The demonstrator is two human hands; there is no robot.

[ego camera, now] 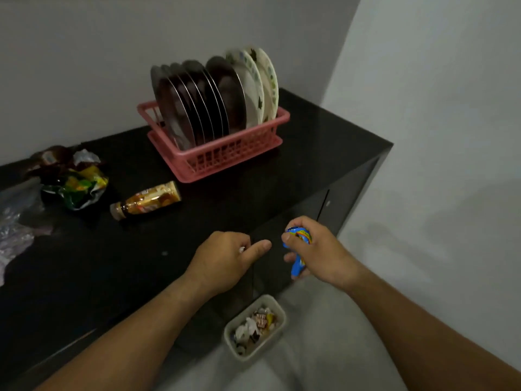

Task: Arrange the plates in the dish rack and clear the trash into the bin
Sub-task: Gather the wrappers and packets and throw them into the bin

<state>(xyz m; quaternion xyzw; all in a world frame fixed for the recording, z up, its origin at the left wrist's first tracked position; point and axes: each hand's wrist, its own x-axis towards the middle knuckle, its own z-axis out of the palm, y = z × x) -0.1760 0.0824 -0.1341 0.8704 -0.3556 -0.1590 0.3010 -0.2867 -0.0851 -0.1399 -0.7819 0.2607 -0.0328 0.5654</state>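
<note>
From the head view I see my right hand (pixel 313 249) closed around a crumpled blue wrapper (pixel 299 251), held just off the front edge of the black table (pixel 282 176). The wrapper sticks out above and below my fist. My left hand (pixel 225 261) is beside it, over the table's front edge, fingers curled in loosely with the thumb pointing toward the right hand; a small pale speck shows at the fingers, but I cannot tell whether it is gripping anything.

Below and between my forearms, on the light floor, stands the bin (pixel 275 301), a pale rectangular tub with scraps of paper and wrappers already in it.

At the far end of the table sits the pink dish rack (pixel 220 162). The plates (pixel 203 103) stand upright in it in a row: dark metal ones to the left, two white patterned ones at the right end.

Left of the rack, a small bottle (pixel 146 200) lies on its side. Further left there is a pile of crumpled snack bags (pixel 73 182), and at the far left edge a clear plastic bag (pixel 17 218).
</note>
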